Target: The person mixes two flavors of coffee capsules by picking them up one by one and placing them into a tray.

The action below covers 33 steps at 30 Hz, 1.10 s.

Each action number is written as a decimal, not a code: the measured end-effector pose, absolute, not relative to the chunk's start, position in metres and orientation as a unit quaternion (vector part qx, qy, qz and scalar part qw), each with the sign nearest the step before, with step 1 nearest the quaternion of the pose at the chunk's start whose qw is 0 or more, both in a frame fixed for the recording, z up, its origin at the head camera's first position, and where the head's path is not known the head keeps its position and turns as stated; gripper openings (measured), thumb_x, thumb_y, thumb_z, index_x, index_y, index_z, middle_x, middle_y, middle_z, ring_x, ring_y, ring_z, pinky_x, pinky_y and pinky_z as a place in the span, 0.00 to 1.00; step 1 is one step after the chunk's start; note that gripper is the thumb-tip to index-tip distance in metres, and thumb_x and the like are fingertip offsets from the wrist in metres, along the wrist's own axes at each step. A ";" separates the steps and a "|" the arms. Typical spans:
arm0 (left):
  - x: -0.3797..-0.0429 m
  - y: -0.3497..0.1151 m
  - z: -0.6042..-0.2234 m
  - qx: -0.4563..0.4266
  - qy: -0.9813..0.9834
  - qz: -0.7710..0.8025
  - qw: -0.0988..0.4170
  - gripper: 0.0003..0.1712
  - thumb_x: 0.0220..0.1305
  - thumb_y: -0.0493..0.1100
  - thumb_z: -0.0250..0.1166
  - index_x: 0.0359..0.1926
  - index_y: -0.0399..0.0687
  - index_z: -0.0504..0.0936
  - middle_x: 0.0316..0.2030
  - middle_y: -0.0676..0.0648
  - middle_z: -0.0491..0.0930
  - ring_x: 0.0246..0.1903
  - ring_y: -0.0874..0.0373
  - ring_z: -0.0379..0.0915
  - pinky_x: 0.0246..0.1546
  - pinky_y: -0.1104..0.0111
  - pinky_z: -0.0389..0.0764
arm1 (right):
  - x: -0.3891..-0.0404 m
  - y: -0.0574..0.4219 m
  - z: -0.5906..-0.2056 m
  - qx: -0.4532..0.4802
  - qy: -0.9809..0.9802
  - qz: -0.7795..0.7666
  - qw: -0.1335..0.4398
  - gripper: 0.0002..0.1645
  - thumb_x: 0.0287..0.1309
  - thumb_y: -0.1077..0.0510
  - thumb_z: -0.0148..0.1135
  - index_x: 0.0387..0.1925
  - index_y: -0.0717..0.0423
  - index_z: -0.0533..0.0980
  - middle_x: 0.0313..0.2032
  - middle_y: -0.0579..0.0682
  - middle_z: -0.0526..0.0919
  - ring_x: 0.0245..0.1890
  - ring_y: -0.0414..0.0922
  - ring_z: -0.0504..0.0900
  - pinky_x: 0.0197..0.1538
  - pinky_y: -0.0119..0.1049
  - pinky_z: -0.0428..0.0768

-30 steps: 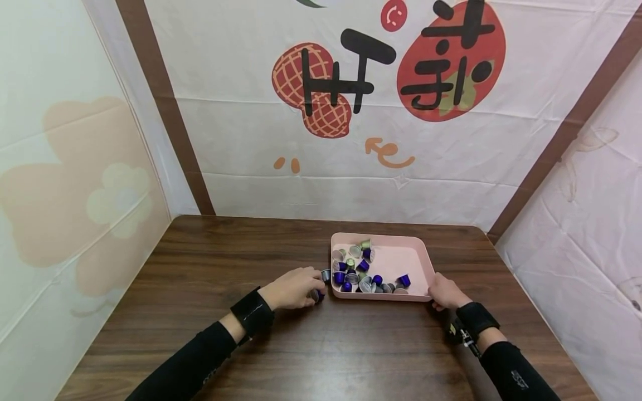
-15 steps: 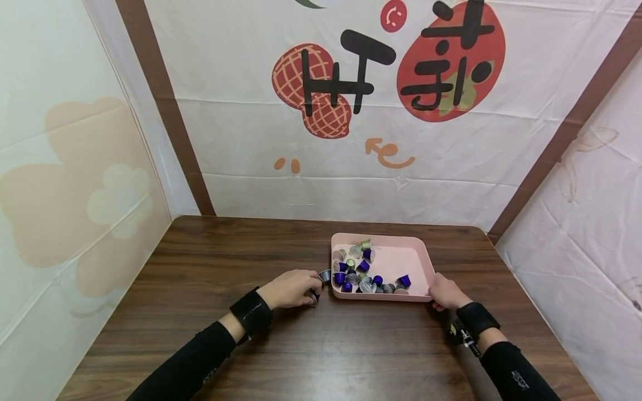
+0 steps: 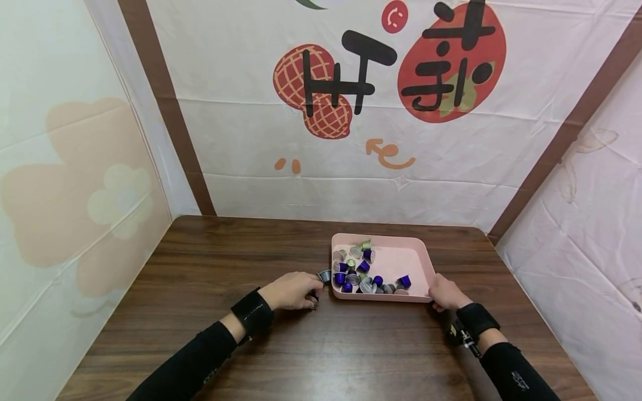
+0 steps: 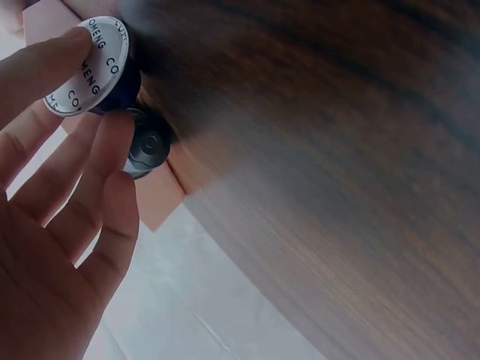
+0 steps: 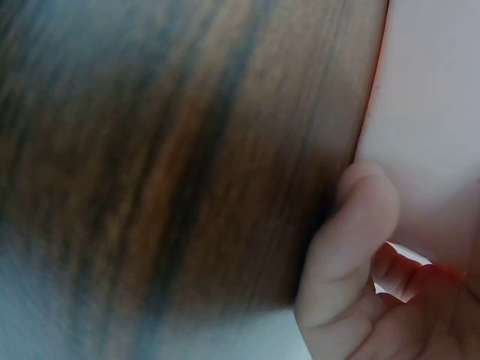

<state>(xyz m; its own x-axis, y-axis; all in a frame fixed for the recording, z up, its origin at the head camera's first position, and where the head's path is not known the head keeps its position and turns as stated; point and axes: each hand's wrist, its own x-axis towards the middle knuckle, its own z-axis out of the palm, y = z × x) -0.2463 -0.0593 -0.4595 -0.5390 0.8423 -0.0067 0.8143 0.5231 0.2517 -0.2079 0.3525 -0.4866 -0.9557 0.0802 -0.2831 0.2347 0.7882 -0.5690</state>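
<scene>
My left hand (image 3: 291, 291) is just left of the pink tray (image 3: 396, 250). Its thumb and fingers pinch a coffee capsule (image 4: 106, 71) with a printed silvery lid and a dark blue body, mostly hidden in the head view. Just beyond the fingertips a dark grey-blue capsule (image 3: 325, 276) lies tilted by the tray's left wall; whether my fingers touch it I cannot tell. My right hand (image 3: 448, 291) grips the tray's near right corner, its thumb (image 5: 360, 202) along the near wall and other fingers curled beside the corner.
Several blue, green and grey capsules (image 3: 363, 266) lie in the tray, mostly in its left half and along the near wall. The tray stands on a brown wooden table (image 3: 241, 245). Printed white cloth (image 3: 241, 189) hangs behind the table and at both sides.
The capsule in my left hand has turned slightly, showing less blue in the head view. The grey-blue capsule by the tray has tipped a little. My right hand and the tray stay still.
</scene>
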 end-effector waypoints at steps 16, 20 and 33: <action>-0.247 -0.057 -0.463 0.470 0.871 0.099 0.103 0.09 0.53 0.46 0.71 0.32 0.58 0.78 0.31 0.58 0.76 0.29 0.66 0.67 0.32 0.71 0.71 | -0.205 0.351 -0.482 0.072 0.938 -0.320 0.114 0.21 0.54 0.68 0.45 0.49 0.77 0.60 0.25 0.59 0.72 0.17 0.46 0.76 0.20 0.38 0.78; -0.247 -0.057 -0.459 0.468 0.871 0.108 0.103 0.08 0.55 0.46 0.70 0.34 0.56 0.79 0.33 0.58 0.76 0.29 0.65 0.67 0.32 0.71 0.71 | -0.206 0.352 -0.483 0.073 0.938 -0.319 0.117 0.21 0.54 0.68 0.45 0.49 0.76 0.59 0.25 0.59 0.72 0.17 0.46 0.76 0.20 0.38 0.78; -0.251 -0.055 -0.429 0.462 0.875 0.141 0.033 0.09 0.57 0.49 0.68 0.38 0.53 0.81 0.35 0.57 0.78 0.30 0.65 0.69 0.34 0.69 0.73 | -0.208 0.352 -0.484 0.079 0.936 -0.320 0.127 0.23 0.55 0.67 0.44 0.52 0.76 0.58 0.26 0.59 0.72 0.18 0.46 0.76 0.21 0.37 0.78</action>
<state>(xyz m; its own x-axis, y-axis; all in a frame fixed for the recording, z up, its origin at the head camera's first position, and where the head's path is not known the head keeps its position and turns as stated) -0.2508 -0.0550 -0.4293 -0.5701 0.8182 0.0738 0.7998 0.5323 0.2774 -0.2080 0.3520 -0.4837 -0.9554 0.0664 -0.2876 0.2287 0.7827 -0.5789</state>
